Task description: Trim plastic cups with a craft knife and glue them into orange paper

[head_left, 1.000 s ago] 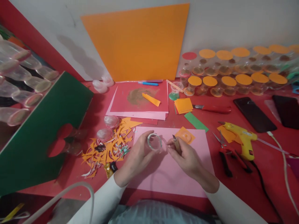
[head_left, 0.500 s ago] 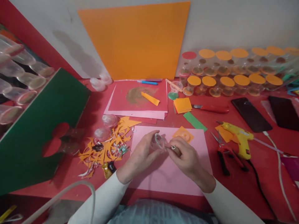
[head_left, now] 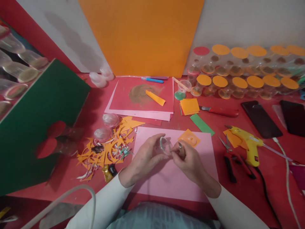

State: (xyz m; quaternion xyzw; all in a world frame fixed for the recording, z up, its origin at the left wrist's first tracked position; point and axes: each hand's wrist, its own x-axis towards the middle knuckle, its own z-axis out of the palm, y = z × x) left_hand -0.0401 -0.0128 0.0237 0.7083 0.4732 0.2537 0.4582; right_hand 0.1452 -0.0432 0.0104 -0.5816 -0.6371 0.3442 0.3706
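My left hand (head_left: 146, 157) curls its fingers around a small clear plastic cup (head_left: 166, 145), its rim tilted toward my right hand. My right hand (head_left: 189, 160) is closed on a slim tool with a metallic end (head_left: 180, 145); its working tip, mostly hidden by the fingers, is at the cup's rim. Both hands are above a pink sheet (head_left: 173, 184). Just beyond my right hand, an orange paper square (head_left: 195, 140) lies on that sheet with a clear round piece (head_left: 190, 138) on top.
Orange paper scraps (head_left: 105, 156) and two clear plastic pieces lie left, near a green board (head_left: 57, 108). At right are a yellow glue gun (head_left: 250, 143), red-handled pliers (head_left: 230, 162), a red-handled knife (head_left: 220, 111) and phones (head_left: 260, 119). Orange-topped cups (head_left: 239, 82) line the back.
The cup has turned slightly in my left hand, and my right hand has shifted a little along its rim. The whole view has tilted slightly downward.
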